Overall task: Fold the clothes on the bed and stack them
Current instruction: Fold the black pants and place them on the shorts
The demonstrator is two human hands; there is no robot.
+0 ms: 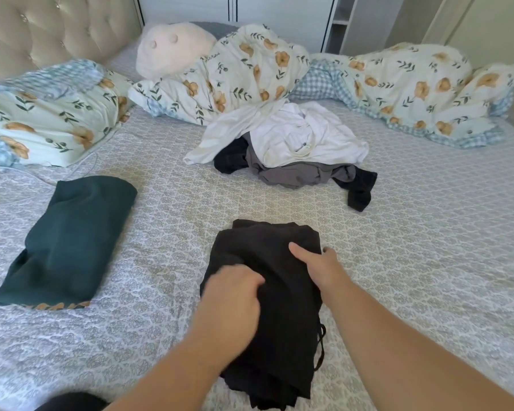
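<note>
A black garment (282,295) lies folded into a long bundle on the bed (428,262), near the front edge. My left hand (235,287) grips its left side, fingers curled into the cloth. My right hand (318,264) holds its right edge, thumb on top and fingers tucked round the side. A dark green folded garment (72,241) lies flat to the left. Further back sits an unfolded heap: a white shirt (297,134) on top of grey cloth (294,173) and black cloth (359,188).
A rumpled floral duvet (250,72) runs across the back of the bed, with a floral pillow (51,120) at the left and a pale plush cushion (172,46) by the tufted headboard (42,28). A white cable (80,170) trails near the pillow.
</note>
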